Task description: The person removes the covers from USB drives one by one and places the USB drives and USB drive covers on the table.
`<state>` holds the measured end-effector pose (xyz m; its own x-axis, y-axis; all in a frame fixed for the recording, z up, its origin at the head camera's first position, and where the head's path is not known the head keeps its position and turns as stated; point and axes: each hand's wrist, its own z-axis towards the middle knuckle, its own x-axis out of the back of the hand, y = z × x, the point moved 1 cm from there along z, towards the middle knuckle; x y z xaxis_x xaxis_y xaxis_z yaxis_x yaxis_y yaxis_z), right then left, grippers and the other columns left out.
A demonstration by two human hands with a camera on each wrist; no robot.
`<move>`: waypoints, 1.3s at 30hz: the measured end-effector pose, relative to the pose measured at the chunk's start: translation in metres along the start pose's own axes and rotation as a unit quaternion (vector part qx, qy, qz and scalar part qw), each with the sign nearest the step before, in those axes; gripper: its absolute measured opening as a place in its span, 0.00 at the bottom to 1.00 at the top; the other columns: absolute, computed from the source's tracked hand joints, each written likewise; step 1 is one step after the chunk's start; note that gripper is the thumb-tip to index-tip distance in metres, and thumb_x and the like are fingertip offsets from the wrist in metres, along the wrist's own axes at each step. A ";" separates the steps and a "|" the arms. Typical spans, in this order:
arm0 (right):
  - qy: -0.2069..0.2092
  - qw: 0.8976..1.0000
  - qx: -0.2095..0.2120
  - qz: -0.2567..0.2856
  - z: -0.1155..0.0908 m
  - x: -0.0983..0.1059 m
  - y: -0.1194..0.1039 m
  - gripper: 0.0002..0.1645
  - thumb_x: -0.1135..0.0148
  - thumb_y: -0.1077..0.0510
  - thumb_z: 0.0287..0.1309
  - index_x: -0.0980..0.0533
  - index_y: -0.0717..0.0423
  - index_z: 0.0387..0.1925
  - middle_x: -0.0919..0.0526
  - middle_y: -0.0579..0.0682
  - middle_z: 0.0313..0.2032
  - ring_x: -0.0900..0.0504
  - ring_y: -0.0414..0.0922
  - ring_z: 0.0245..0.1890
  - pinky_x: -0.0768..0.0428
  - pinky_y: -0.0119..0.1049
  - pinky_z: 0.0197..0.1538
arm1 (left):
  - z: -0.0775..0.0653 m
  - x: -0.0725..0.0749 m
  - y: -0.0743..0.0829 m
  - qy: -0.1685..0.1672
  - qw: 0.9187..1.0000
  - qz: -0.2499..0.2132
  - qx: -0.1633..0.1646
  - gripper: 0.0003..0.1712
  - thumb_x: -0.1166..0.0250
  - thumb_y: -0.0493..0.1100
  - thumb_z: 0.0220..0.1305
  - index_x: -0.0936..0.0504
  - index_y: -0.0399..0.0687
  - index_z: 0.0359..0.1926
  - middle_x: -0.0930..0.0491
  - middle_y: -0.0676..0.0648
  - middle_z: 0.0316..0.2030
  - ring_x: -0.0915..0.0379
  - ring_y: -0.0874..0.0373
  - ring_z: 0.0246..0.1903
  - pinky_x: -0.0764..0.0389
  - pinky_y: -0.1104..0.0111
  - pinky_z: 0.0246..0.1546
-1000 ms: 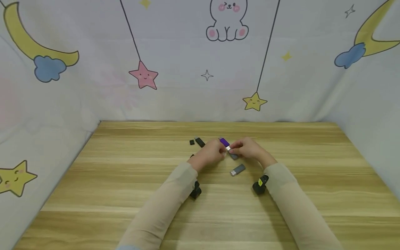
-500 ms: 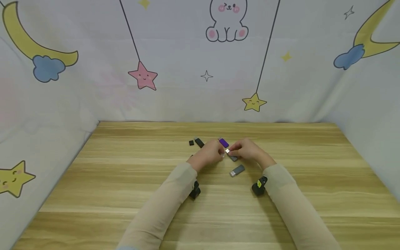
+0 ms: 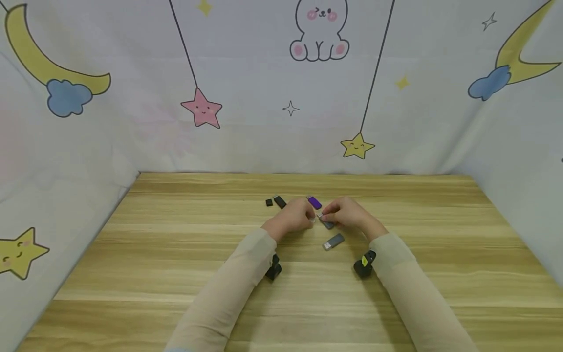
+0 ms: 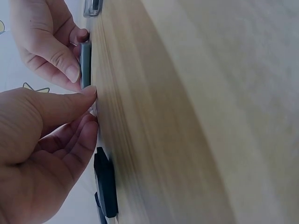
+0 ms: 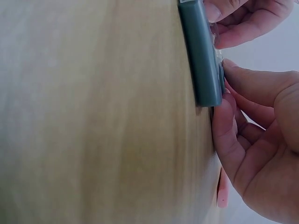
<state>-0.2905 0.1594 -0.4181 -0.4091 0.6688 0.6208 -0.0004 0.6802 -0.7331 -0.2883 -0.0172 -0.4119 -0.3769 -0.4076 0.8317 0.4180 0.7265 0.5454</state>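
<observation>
My right hand (image 3: 347,212) pinches a grey USB stick (image 3: 327,224) between thumb and fingers, its metal connector pointing left. Facing it, my left hand (image 3: 294,215) holds a small clear cap (image 4: 94,110) at its fingertips, mostly covered by them. A short gap separates the two hands. Closer to me lies a second grey USB stick (image 3: 334,241), large in the right wrist view's foreground. Just beyond the hands is a purple USB stick (image 3: 314,202).
Left of the purple stick lie a black USB stick (image 3: 280,201) and a small black cap (image 3: 269,202). Another black stick (image 4: 106,182) shows beside the left hand in the left wrist view. Something pink (image 5: 223,189) lies past the right hand. White printed cloth (image 3: 246,137) walls the wooden table (image 3: 198,205).
The right hand has lowered the grey stick's connector end slightly, away from the purple stick. The left hand has hardly moved. The head view has shifted a little.
</observation>
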 end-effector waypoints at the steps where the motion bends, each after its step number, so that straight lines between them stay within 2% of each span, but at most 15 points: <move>1: 0.000 1.000 0.000 -0.001 0.000 0.000 0.000 0.15 0.36 0.59 0.61 0.19 0.65 0.45 0.17 0.51 0.33 0.25 0.39 0.29 0.23 0.31 0.30 | 0.000 0.000 0.000 0.000 1.000 0.000 0.000 0.11 0.33 0.33 0.57 0.14 0.36 0.42 0.16 0.43 0.40 0.24 0.55 0.39 0.22 0.66 0.45; 13: -0.007 1.000 0.001 -0.008 -0.001 -0.001 0.001 0.15 0.37 0.59 0.62 0.20 0.65 0.46 0.17 0.52 0.36 0.24 0.40 0.30 0.21 0.31 0.31 | 0.000 -0.001 -0.002 -0.014 1.000 -0.010 0.010 0.13 0.34 0.34 0.58 0.15 0.36 0.46 0.16 0.43 0.45 0.22 0.52 0.44 0.21 0.66 0.46; 18: -0.010 1.000 0.001 -0.005 -0.002 -0.002 0.002 0.15 0.38 0.59 0.62 0.20 0.66 0.46 0.17 0.52 0.36 0.23 0.40 0.31 0.22 0.31 0.32 | 0.000 -0.002 -0.003 -0.021 1.000 -0.013 0.014 0.15 0.34 0.34 0.59 0.16 0.36 0.47 0.16 0.43 0.45 0.23 0.54 0.42 0.22 0.69 0.43; 21: -0.010 1.000 -0.001 -0.004 -0.002 -0.002 0.002 0.15 0.38 0.59 0.62 0.20 0.65 0.46 0.18 0.52 0.35 0.24 0.40 0.31 0.22 0.31 0.32 | 0.000 -0.002 -0.004 -0.019 1.000 -0.017 0.005 0.15 0.34 0.34 0.58 0.16 0.35 0.47 0.17 0.45 0.36 0.27 0.57 0.34 0.26 0.73 0.34; 23: -0.010 1.000 -0.002 -0.005 -0.003 -0.002 0.002 0.15 0.39 0.58 0.63 0.20 0.65 0.47 0.18 0.52 0.35 0.23 0.41 0.31 0.21 0.31 0.32 | 0.000 -0.002 -0.004 -0.017 1.000 -0.021 -0.001 0.15 0.33 0.33 0.57 0.16 0.35 0.46 0.20 0.46 0.28 0.32 0.59 0.28 0.32 0.74 0.29; 25: -0.011 1.000 -0.003 -0.005 -0.004 -0.001 0.002 0.16 0.39 0.58 0.63 0.20 0.65 0.47 0.18 0.52 0.36 0.23 0.41 0.32 0.21 0.32 0.33 | -0.001 -0.001 -0.005 -0.015 1.000 -0.020 -0.005 0.17 0.33 0.33 0.56 0.17 0.34 0.48 0.24 0.47 0.25 0.35 0.60 0.25 0.34 0.74 0.27; 32: -0.007 0.999 0.020 -0.039 -0.011 0.007 -0.003 0.21 0.40 0.54 0.64 0.22 0.64 0.52 0.17 0.56 0.44 0.20 0.46 0.40 0.20 0.37 0.43 | -0.005 0.004 -0.002 0.002 1.000 -0.024 -0.006 0.23 0.32 0.36 0.57 0.21 0.33 0.55 0.20 0.43 0.39 0.32 0.56 0.34 0.27 0.69 0.37; 39: 0.011 0.996 0.060 -0.061 -0.020 0.016 -0.009 0.22 0.40 0.53 0.65 0.23 0.63 0.54 0.18 0.59 0.49 0.21 0.50 0.46 0.22 0.42 0.48 | -0.013 0.008 0.007 0.014 0.998 -0.051 -0.027 0.22 0.32 0.36 0.59 0.21 0.33 0.55 0.20 0.40 0.43 0.25 0.53 0.40 0.23 0.67 0.40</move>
<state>-0.2784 0.1698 -0.3957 -0.3797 0.5907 0.7120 -0.1590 0.7165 -0.6793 -0.2779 -0.0227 -0.3998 -0.3977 -0.4936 0.7734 0.4225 0.6497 0.6319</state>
